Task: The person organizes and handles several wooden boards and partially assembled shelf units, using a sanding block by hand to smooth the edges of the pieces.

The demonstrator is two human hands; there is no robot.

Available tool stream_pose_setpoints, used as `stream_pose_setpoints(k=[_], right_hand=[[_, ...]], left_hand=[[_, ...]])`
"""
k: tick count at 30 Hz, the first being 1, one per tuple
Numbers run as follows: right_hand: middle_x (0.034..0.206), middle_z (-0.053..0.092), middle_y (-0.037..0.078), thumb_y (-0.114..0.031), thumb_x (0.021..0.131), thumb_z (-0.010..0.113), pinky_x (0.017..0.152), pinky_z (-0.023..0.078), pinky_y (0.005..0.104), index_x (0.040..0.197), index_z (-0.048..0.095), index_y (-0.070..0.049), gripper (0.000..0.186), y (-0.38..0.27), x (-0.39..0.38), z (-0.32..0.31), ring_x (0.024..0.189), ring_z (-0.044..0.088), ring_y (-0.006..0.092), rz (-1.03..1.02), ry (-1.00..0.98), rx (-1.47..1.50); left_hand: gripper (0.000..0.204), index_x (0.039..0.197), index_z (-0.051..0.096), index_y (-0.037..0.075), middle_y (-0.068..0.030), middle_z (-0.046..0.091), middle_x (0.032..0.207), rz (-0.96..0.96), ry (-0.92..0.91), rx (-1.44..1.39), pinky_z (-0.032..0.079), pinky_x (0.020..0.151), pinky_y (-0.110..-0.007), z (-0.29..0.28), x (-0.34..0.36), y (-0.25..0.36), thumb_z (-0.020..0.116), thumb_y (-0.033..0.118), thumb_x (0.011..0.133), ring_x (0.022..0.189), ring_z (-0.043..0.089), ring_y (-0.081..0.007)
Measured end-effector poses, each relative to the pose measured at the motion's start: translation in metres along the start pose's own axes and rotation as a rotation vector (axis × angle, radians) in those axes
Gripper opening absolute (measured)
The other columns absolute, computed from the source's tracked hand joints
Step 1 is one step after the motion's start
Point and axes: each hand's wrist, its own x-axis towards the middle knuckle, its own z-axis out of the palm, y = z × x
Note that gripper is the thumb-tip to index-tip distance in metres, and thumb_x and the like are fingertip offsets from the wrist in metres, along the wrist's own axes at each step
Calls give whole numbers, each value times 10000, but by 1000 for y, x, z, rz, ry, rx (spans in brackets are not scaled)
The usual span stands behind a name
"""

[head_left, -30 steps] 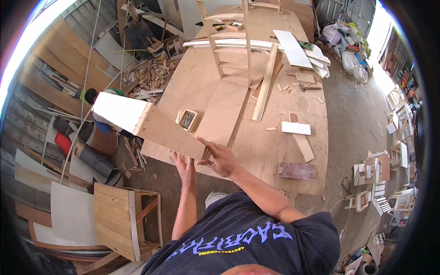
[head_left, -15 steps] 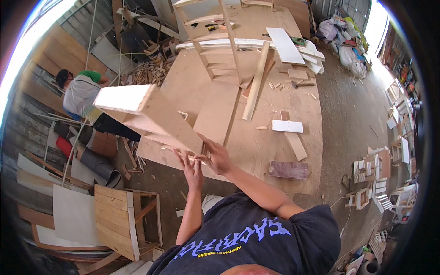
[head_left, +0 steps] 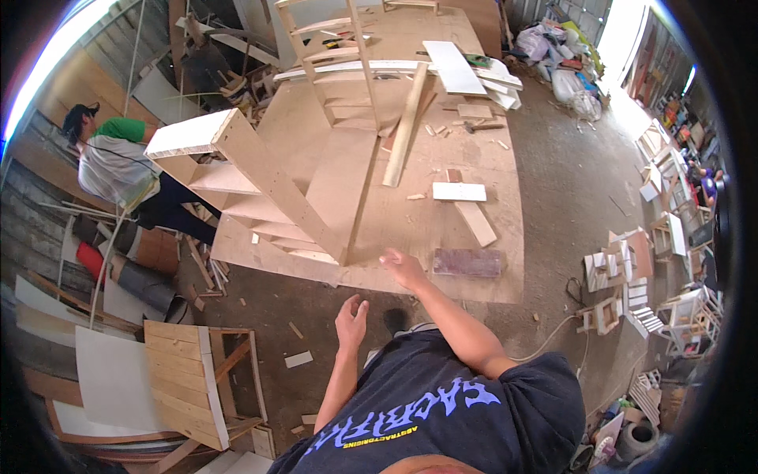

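A tall wooden shelf unit (head_left: 272,186) with several shelves stands on the near left part of the plywood worktable (head_left: 466,288). My right hand (head_left: 404,270) hovers over the table's near edge, to the right of the unit's lower corner and apart from it. Its fingers are loosely bent and hold nothing. Lower and to the left, my left hand (head_left: 351,324) is off the table's edge, empty, with thumb and fingers apart. A flat dark reddish block (head_left: 467,262) lies on the table to the right of my right hand.
Farther back on the table are a ladder-like wooden frame (head_left: 365,71), a long wood strip (head_left: 407,126), white boards (head_left: 454,67) and a hammer (head_left: 483,126). A person (head_left: 118,162) stands beyond the table's left side. A slatted wooden piece (head_left: 183,379) stands at lower left.
Both hands have let go of the shelf unit and drawn back toward me. The unit now rests on the table by itself. The other person has straightened up.
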Motion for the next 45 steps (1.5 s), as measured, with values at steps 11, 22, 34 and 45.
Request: stream_pose_setpoints(k=[11, 22, 34, 45], right_hand=[[1218, 707, 123, -264, 959, 661, 909, 523, 345, 1355, 602, -44, 456, 131, -174, -85, 1058, 691, 229, 140, -67, 38], [1172, 701, 48, -279, 973, 638, 809, 522, 283, 1328, 621, -54, 420, 186, -162, -213, 1017, 682, 149, 351, 41, 548], [1121, 720, 47, -233, 979, 619, 792, 507, 275, 1298, 637, -12, 389, 253, -119, -417, 938, 661, 122, 313, -74, 374], [1057, 750, 103, -264, 913, 677, 878, 531, 308, 1226, 693, -33, 389, 242, 11, -418, 946, 712, 161, 118, -317, 133]], left_hand=[[261, 1106, 730, 1, -107, 756, 988, -118, -66, -237, 545, 835, -300, 97, -97, -1, 683, 200, 944, 896, 709, -166], [268, 1161, 678, -36, -88, 742, 998, -79, -67, -183, 523, 820, -268, 207, -132, 47, 636, 148, 971, 884, 680, -129], [301, 1187, 666, -52, -109, 742, 1002, -170, 69, -435, 542, 824, -280, 386, -164, 162, 637, 160, 975, 885, 705, -158], [229, 1180, 675, -2, -51, 719, 1010, -218, 336, -694, 524, 802, -263, 432, -80, 161, 622, 123, 995, 902, 674, -129]])
